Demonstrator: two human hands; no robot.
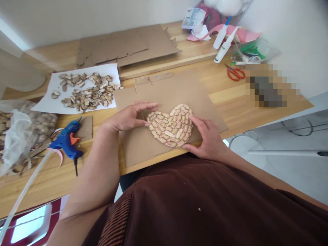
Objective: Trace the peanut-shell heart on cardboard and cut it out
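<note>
A pink heart shape covered with peanut shells (171,125) lies flat on a brown cardboard sheet (164,95) near the front edge of the wooden table. My left hand (128,118) rests on the cardboard with fingers spread, its fingertips touching the heart's left edge. On the other side, my right hand (207,138) lies with its fingers against the heart's right and lower edge. Neither hand lifts the heart; both frame it.
A blue glue gun (67,138) lies left of the cardboard. Peanut shells are heaped on white paper (84,90); a plastic bag of shells (17,136) sits far left. Red scissors (235,72), glue bottles (225,44) and cardboard pieces (128,44) lie farther back.
</note>
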